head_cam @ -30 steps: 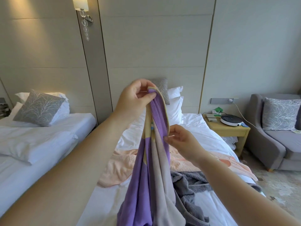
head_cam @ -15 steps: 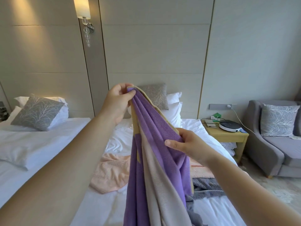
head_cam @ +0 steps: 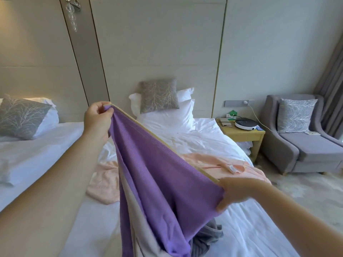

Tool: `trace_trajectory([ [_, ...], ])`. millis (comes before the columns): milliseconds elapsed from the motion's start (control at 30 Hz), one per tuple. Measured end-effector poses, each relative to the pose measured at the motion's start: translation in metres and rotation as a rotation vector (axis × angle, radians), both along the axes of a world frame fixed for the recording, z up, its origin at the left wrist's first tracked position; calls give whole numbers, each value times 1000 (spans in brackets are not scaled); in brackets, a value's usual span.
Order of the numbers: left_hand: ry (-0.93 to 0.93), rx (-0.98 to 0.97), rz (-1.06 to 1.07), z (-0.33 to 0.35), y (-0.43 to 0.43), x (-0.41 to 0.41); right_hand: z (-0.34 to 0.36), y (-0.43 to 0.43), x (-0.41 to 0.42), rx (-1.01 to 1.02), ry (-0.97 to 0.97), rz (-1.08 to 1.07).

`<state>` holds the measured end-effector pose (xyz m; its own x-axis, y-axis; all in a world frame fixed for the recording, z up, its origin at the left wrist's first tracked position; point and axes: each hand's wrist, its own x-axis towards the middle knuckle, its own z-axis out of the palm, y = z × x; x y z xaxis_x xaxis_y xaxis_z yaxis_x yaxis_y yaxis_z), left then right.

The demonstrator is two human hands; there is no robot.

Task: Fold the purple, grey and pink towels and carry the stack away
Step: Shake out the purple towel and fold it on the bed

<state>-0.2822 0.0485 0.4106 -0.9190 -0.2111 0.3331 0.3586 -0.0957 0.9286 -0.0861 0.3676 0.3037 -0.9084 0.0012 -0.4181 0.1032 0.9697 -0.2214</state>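
Matt ribbed-cloth purple towel (head_cam: pixel 157 173) (pink towel (head_cam: pixel 104 186) seemingly plusher).

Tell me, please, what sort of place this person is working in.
Most likely a twin hotel room: a white-sheeted bed ahead, a second white-sheeted bed on the left, matching grey branch-patterned cushions on both, and a grey upholstered armchair beside a small wooden bedside table.

Hotel-style twin bedroom. Two white-linen single beds side by side: left-hand bed (head_cam: pixel 37 145), right-hand bed (head_cam: pixel 204 141), each with white pillows and a grey branch-patterned cushion (head_cam: pixel 158 96). Beige panelled wall (head_cam: pixel 157 43) behind both. Crystal-drop wall lamp (head_cam: pixel 72 10) between beds. Pale wooden bedside table (head_cam: pixel 243 133), grey upholstered armchair (head_cam: pixel 289 151), grey full-length curtain (head_cam: pixel 332 89), grey wall socket strip (head_cam: pixel 238 103).
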Motion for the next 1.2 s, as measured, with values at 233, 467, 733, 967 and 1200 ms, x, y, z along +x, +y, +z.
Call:
trace_trajectory([
  [233,-138,-374,169,-91,-31,-2,-67,17,15,343,111,99],
  [467,-220,-491,162,-118,-73,6,-32,55,-1,325,557,-112],
  [733,-34,-721,145,-32,-86,5,81,73,-19,478,652,-128],
  [967,208,-795,376,76,-80,11,193,66,-22,-10,1063,-320],
  [1200,398,-754,511,152,-80,28,285,59,-13,-441,1380,-316],
])
